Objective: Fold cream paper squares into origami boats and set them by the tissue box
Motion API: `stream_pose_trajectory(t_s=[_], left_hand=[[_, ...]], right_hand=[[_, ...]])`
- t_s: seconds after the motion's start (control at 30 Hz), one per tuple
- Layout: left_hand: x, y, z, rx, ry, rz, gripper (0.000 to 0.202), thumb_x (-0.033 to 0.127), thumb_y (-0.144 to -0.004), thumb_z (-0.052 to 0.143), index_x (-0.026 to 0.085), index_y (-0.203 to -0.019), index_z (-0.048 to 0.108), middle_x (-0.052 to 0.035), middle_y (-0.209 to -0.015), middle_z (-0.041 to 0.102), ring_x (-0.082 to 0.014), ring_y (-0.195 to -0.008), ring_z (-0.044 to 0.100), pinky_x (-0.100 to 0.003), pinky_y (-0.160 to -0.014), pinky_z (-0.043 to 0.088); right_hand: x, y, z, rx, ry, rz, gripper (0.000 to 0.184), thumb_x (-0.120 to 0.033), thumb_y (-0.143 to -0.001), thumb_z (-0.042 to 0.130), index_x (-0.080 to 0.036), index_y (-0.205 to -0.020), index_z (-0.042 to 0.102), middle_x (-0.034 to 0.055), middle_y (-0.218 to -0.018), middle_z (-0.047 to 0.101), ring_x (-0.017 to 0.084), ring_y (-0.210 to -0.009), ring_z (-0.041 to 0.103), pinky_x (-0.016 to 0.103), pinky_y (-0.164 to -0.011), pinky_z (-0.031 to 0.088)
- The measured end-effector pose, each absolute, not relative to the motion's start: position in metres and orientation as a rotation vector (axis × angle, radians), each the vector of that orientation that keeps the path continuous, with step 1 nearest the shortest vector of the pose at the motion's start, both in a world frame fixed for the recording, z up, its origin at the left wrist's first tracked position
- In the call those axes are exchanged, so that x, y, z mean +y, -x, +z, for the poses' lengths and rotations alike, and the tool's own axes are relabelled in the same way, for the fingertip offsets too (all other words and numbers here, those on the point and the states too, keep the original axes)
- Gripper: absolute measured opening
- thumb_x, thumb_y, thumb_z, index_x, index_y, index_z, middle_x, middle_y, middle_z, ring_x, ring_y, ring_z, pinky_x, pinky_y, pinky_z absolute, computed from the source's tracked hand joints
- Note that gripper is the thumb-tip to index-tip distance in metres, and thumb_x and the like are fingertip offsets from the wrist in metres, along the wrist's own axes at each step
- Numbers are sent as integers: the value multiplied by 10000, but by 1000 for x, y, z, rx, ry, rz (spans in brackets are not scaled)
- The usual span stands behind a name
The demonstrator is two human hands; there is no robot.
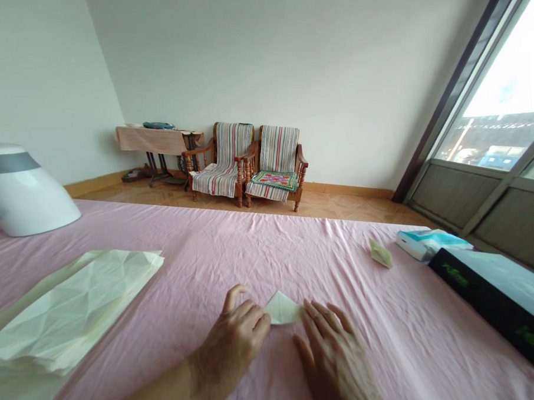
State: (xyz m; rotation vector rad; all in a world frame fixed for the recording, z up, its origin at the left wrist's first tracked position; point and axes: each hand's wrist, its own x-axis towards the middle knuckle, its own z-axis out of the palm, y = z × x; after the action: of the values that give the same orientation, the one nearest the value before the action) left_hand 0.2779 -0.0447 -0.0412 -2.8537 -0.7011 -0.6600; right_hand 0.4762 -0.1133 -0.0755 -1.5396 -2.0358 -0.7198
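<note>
A small pale green sheet of paper (281,309), folded into a triangle with its point facing away from me, lies on the pink cloth. My left hand (233,343) is at its left corner, the fingers curled and closed on the edge. On the right corner rest the fingertips of my right hand (333,347); its fingers are stretched out and fairly flat, with the thumb apart. Both lower corners are partly hidden under my fingers. Farther right, a small folded paper piece (381,254) sits on the cloth by itself.
Creased pale green sheets (85,296) are stacked at the left. Behind them stands a white jug (32,192) with a grey band. A blue-and-white packet (428,243) and a black box (484,302) lie at the right. Two wooden chairs (235,151) stand beyond the pink tablecloth (198,256).
</note>
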Motion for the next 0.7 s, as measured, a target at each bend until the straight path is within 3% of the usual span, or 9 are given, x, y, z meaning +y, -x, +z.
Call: stream_pose_trajectory(t_s=[0.27,0.43,0.57,0.7], left_hand=[[-51,-279,-28,-699,2945,-993,246,59,-956,381,179,-895,587,-4,-780,587,-169,-755,552,-414,-945,299],[-46,-278,-33,-840,3055,-1247,239,98,-956,395,182,-844,589,-12,-753,595,-173,-755,549,-333,-819,365],[-35,-277,-36,-1200,3197,-1341,211,199,-944,453,176,-787,592,-18,-745,617,-176,-759,569,-271,-714,393],[-22,-276,-36,-1511,3342,-1430,214,267,-922,477,158,-792,607,-14,-725,610,-157,-701,572,-235,-651,412]], right_hand=[[-115,-470,-62,-2000,1260,-546,352,-66,-919,340,-177,-1105,618,55,-969,731,184,-883,679,346,-887,433],[-119,-467,-58,-1764,1425,-170,276,-196,-953,402,-239,-868,662,10,-728,694,165,-660,651,271,-659,456],[-115,-471,-48,-1580,1606,310,301,-339,-949,436,-234,-779,663,6,-682,672,161,-644,636,239,-596,447],[-102,-470,-35,-1419,1619,789,304,-374,-894,472,-195,-712,636,14,-638,655,145,-594,622,218,-502,415]])
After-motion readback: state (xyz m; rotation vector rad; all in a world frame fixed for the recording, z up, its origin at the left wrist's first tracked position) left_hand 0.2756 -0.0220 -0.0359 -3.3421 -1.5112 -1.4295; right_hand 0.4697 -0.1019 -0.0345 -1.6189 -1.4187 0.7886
